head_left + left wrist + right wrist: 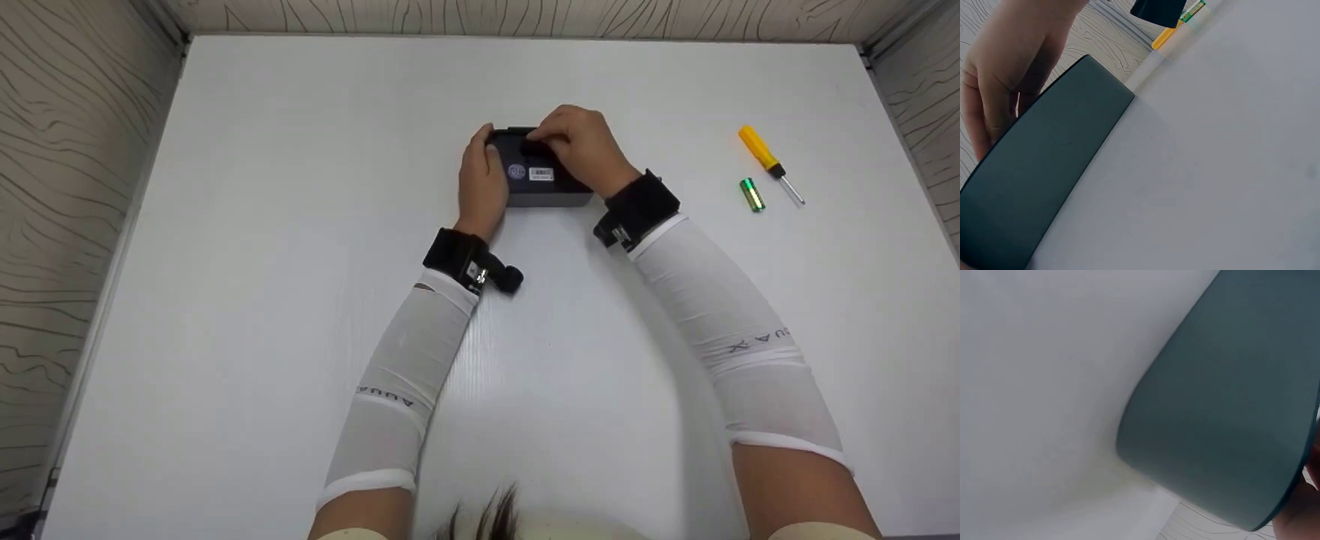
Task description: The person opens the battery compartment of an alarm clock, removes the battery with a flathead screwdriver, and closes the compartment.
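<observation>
A dark grey box-shaped device (pixel 541 187) with a white label lies on the white table (pixel 300 225), at the middle of its far half. My left hand (pixel 480 176) grips its left end, thumb on the near side and fingers round the far edge. My right hand (pixel 581 146) lies over its top right, fingertips curled on a black part at the far edge. The left wrist view shows the device's side (pixel 1044 180) and the left hand (pixel 1005 62). In the right wrist view the device (pixel 1230 399) fills the frame, with a sliver of the right hand (pixel 1297 520).
A yellow-handled screwdriver (pixel 766 159) and a green battery (pixel 751 194) lie at the right of the table, apart from the device. Both show in the left wrist view, the screwdriver (pixel 1163 38) and the battery (pixel 1193 9). Patterned walls enclose the table.
</observation>
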